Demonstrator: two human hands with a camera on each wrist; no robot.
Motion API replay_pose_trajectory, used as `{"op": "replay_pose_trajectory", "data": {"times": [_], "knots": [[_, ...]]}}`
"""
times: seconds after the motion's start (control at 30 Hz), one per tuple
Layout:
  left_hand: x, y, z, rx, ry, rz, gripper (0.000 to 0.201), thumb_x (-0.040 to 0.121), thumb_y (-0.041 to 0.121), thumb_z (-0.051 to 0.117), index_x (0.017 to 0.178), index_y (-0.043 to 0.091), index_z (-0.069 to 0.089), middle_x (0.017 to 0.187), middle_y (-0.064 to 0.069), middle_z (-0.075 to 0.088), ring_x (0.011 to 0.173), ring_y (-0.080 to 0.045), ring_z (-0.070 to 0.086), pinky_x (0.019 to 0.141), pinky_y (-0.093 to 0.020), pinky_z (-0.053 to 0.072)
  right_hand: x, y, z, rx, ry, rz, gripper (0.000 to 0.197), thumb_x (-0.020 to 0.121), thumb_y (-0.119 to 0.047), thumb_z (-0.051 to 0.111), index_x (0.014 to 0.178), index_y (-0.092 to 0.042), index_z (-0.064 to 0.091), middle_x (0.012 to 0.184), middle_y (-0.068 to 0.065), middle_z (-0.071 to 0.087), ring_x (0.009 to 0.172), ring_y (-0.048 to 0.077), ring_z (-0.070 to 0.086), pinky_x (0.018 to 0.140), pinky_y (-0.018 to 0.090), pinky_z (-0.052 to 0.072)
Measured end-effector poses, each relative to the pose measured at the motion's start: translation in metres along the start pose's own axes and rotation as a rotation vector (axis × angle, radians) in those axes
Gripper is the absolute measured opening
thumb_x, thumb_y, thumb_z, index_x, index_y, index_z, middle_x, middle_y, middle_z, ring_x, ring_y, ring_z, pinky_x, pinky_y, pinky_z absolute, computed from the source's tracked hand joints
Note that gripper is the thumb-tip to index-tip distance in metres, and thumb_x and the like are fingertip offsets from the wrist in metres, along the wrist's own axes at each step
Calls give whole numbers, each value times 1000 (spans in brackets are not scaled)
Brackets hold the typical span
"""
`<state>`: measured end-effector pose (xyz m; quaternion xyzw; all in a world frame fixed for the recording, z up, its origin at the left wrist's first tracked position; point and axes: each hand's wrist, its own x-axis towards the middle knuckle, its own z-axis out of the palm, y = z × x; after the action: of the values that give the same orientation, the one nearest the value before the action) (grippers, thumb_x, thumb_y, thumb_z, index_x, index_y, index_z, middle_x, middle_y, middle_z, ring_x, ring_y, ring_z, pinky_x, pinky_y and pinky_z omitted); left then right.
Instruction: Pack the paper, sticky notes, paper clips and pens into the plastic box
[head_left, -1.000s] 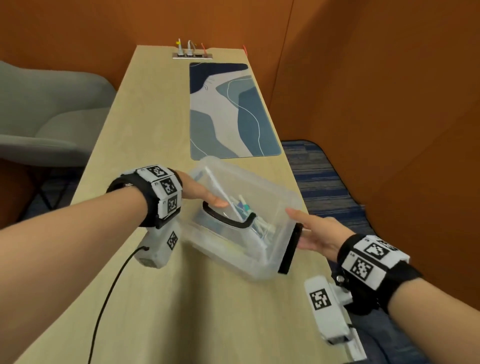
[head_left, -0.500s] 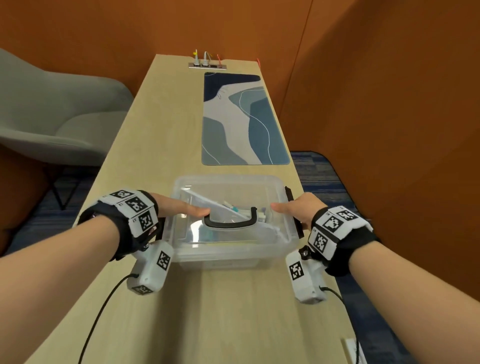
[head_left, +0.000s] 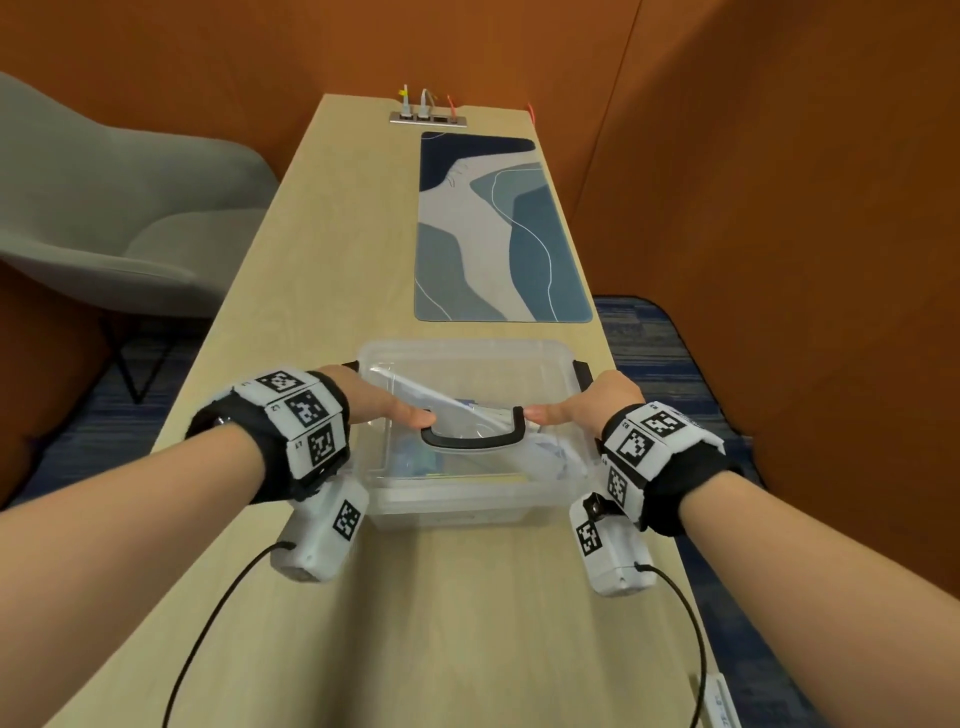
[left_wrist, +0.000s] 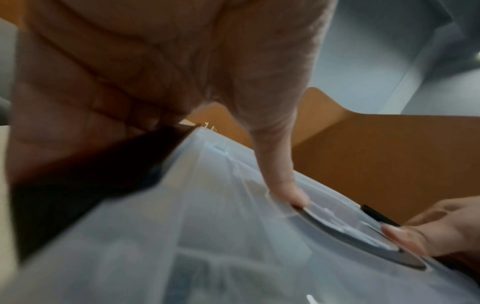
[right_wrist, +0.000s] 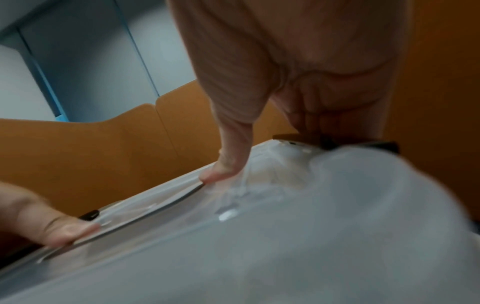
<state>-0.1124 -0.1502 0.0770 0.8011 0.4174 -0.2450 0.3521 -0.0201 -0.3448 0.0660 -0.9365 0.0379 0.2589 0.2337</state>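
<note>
The clear plastic box (head_left: 467, 358) stands on the wooden table (head_left: 467, 623) with its lid on and its black handle (head_left: 470, 446) lying flat. Pens, paper and a blue-green pad show dimly through the lid. My left hand (head_left: 382, 404) grips the box's left end, thumb (left_wrist: 283, 185) pressed on the lid beside the handle, fingers down over the black side latch (head_left: 350, 366). My right hand (head_left: 587, 402) grips the right end the same way, thumb (right_wrist: 228, 164) on the lid, fingers over the right latch (head_left: 583, 371). The fingertips are hidden.
A blue patterned desk mat (head_left: 498, 228) lies just beyond the box. A socket strip (head_left: 428, 119) with plugged cables sits at the table's far end. A grey armchair (head_left: 119, 208) stands left. Orange walls close in behind and right. The table's right edge runs close to the box.
The box has turned from a skewed, tilted pose to sit flat and square on the table. Both hands have closed in on its ends, thumbs now by the handle.
</note>
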Motion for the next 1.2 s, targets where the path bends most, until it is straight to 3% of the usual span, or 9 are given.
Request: {"op": "replay_pose_trajectory", "data": {"times": [0.2,0.47,0.53,0.63,0.8,0.9,0.97,1.03,1.2], "knots": [[-4,4,0,140,26,-4,89,58,52,80,127,5,48,112,-15,62,92,-28,59,86,-32,49,-4,-3,4,-141,16,-37,65,69,-43,76,111,1,52,87,8,51,95,26,61,72,29,45],[-6,17,-3,251,26,17,77,72,45,73,130,2,45,129,-14,56,117,-28,54,95,-31,43,-4,-8,1,-239,-23,-71,61,73,-45,72,111,-1,53,92,8,55,96,26,61,71,28,44],[-6,19,-3,311,50,54,74,72,49,70,126,3,49,116,-12,63,108,-28,58,88,-30,46,-2,-7,0,-236,-41,-92,62,74,-45,72,113,-1,52,93,9,56,88,25,57,70,28,43],[0,10,-10,320,60,81,59,76,49,67,107,0,58,72,-7,61,72,-24,59,67,-28,48,2,-6,-3,-233,-97,-115,66,74,-47,71,116,-1,50,86,7,54,84,23,52,73,31,45],[10,-2,-30,187,-19,27,30,83,26,68,73,0,59,69,-12,66,61,-24,65,58,-28,54,2,-13,-7,-274,-166,-142,69,75,-48,69,120,1,49,99,12,57,100,29,60,85,33,49],[-1,11,-25,450,26,80,23,94,20,49,98,0,60,93,-14,61,80,-22,63,63,-19,46,1,-20,0,-335,-214,-168,70,77,-50,66,123,-1,49,109,13,62,97,28,58,86,33,47],[-8,18,-16,553,85,118,34,100,17,30,126,4,48,129,-20,50,112,-20,55,88,-21,44,2,-24,4,-359,-225,-181,70,78,-50,65,126,-2,48,120,13,60,106,29,58,89,33,45],[-3,17,-11,565,77,93,41,102,17,23,138,2,36,146,-13,38,133,-21,39,104,-24,30,1,-25,5,-343,-223,-189,70,78,-49,65,126,-1,47,111,12,60,102,29,58,87,33,46],[-4,12,-24,571,46,126,39,100,15,24,125,-2,50,126,-14,56,103,-22,54,79,-26,38,1,-20,-3,-259,-242,-211,61,81,-49,61,118,-1,51,95,8,53,101,27,59,89,35,51]]}}
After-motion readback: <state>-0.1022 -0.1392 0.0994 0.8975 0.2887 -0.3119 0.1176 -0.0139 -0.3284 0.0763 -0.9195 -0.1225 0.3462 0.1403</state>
